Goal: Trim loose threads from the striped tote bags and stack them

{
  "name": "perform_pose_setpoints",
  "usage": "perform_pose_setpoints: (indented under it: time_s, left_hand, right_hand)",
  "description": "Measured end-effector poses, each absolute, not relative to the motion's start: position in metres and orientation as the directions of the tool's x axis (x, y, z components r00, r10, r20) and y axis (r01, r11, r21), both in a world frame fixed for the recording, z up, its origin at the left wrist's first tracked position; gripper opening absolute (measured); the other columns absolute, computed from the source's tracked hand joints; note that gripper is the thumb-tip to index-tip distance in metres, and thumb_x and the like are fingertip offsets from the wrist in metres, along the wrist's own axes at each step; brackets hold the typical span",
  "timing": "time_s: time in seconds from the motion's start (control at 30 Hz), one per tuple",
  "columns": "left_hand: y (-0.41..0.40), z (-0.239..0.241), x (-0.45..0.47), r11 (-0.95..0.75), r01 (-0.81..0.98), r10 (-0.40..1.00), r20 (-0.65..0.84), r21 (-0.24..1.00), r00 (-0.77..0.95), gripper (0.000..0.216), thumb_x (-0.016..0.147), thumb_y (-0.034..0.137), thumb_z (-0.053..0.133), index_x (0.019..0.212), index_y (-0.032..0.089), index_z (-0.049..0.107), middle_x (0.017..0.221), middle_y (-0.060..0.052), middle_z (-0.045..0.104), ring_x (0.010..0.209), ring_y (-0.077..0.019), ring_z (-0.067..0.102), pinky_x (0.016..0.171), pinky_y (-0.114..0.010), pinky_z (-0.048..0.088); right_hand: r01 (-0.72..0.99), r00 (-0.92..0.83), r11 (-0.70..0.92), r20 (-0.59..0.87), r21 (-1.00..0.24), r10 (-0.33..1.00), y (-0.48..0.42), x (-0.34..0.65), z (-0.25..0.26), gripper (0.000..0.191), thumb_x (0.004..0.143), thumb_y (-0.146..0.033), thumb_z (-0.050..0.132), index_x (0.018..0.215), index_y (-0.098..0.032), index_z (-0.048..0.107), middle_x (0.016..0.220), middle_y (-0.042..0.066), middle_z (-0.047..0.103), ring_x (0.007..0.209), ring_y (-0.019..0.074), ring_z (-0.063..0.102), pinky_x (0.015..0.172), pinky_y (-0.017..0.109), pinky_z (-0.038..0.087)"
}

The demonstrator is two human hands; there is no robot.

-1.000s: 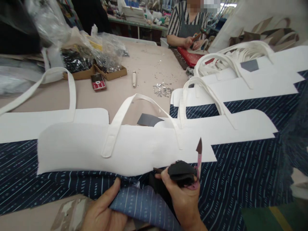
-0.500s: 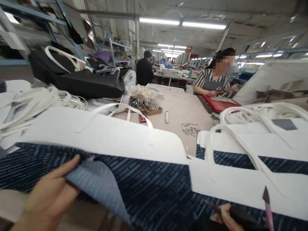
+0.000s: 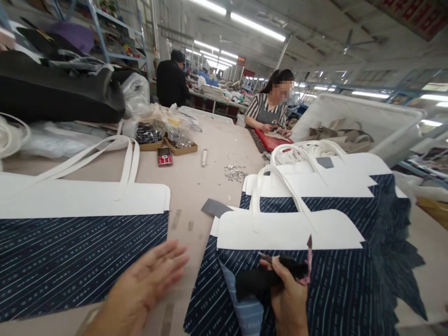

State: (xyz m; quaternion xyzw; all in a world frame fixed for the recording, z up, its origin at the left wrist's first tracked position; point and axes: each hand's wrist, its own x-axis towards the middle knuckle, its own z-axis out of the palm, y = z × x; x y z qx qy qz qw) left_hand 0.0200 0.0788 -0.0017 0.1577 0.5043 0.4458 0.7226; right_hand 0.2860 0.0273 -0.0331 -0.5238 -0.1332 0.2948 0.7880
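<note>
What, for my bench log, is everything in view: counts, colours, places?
Table: 1, beige, centre
Panels: several, navy and white, left and right
Handles: several, white, on panels
Patches: 2, grey, by and on right panels
Boxes: 2, brown, rear left
Bags: several, clear, by boxes
Phone: 1, red, before boxes
Stick: 1, cream, beside phone
Metal bits: many, silver, on table
Bundle: 1, black, far left
Shelves: several, blue, top left
Bin: 1, white, rear right
People: 2 clear, striped and black, rear
Board: 1, red, before striped person
Lights: many, white, overhead
Tool: 1, pink, right hand
Cloth: count unclear, black, right hand
Left hand: 1, bare, by left panels
Right hand: 1, bare, over right panels
</note>
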Motion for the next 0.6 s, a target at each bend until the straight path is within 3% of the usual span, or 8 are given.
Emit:
perform_pose_setpoints:
  time_s: [0.07,0.13,0.27,0.37,0.5,0.6]
  left_hand:
    - [0.071,-0.005,0.052,0.666,-0.399,0.741,-0.617,0.630,0.264,0.065,0.068,0.033,0.086,0.124,0.011,0.059,0.128,-0.018,0.068,0.117,-0.0305,0.064,0.100,-0.038,0.054]
    - [0.067,-0.009,0.081,0.709,-0.336,0.705,-0.623,0.619,0.339,0.062,0.074,0.033,0.081,0.126,0.010,0.055,0.129,-0.019,0.067,0.116,-0.0276,0.065,0.101,-0.037,0.052]
    - [0.068,-0.013,0.122,0.707,-0.231,0.695,-0.593,0.669,0.408,0.045,0.077,0.040,0.077,0.108,0.011,0.064,0.107,-0.016,0.075,0.089,-0.0250,0.073,0.080,-0.036,0.058]
    - [0.074,-0.016,0.143,0.689,-0.195,0.707,-0.588,0.698,0.392,0.041,0.079,0.046,0.073,0.103,0.014,0.066,0.088,-0.010,0.076,0.069,-0.0235,0.071,0.063,-0.039,0.059]
    - [0.080,-0.016,0.152,0.631,-0.235,0.770,-0.559,0.740,0.307,0.033,0.083,0.037,0.069,0.107,0.016,0.067,0.063,-0.002,0.070,0.049,-0.0179,0.060,0.047,-0.031,0.053]
    - [0.083,-0.006,0.126,0.565,-0.333,0.825,-0.512,0.755,0.238,0.027,0.084,0.032,0.070,0.107,0.019,0.070,0.067,-0.001,0.072,0.057,-0.0158,0.064,0.059,-0.027,0.055]
  right_hand:
    - [-0.335,0.795,0.309,-0.090,-0.890,0.600,0.025,0.288,-0.032,0.101,0.059,-0.017,0.091,0.145,-0.039,0.042,0.071,-0.010,0.071,0.060,0.0133,0.069,0.060,0.026,0.063]
    - [-0.360,0.793,0.332,-0.099,-0.872,0.601,0.021,0.291,-0.034,0.099,0.060,-0.017,0.090,0.144,-0.040,0.043,0.070,-0.010,0.070,0.058,0.0118,0.067,0.060,0.025,0.063]
    - [-0.370,0.785,0.302,-0.122,-0.879,0.607,0.016,0.295,-0.043,0.056,0.063,-0.024,0.089,0.115,-0.024,0.066,0.069,-0.006,0.069,0.054,0.0136,0.066,0.055,0.029,0.062]
    - [-0.335,0.782,0.288,-0.095,-0.897,0.616,0.014,0.294,-0.048,0.035,0.064,-0.027,0.089,0.091,-0.019,0.069,0.072,-0.003,0.069,0.055,0.0145,0.066,0.055,0.031,0.062]
    - [-0.402,0.732,0.292,-0.114,-0.868,0.672,0.007,0.299,-0.045,0.034,0.062,-0.026,0.090,0.088,-0.020,0.069,0.071,-0.004,0.070,0.057,0.0151,0.067,0.056,0.030,0.062]
    - [-0.471,0.660,0.262,-0.140,-0.842,0.738,-0.001,0.307,-0.036,0.029,0.062,-0.025,0.091,0.082,-0.020,0.070,0.069,-0.004,0.070,0.060,0.0145,0.068,0.061,0.027,0.062]
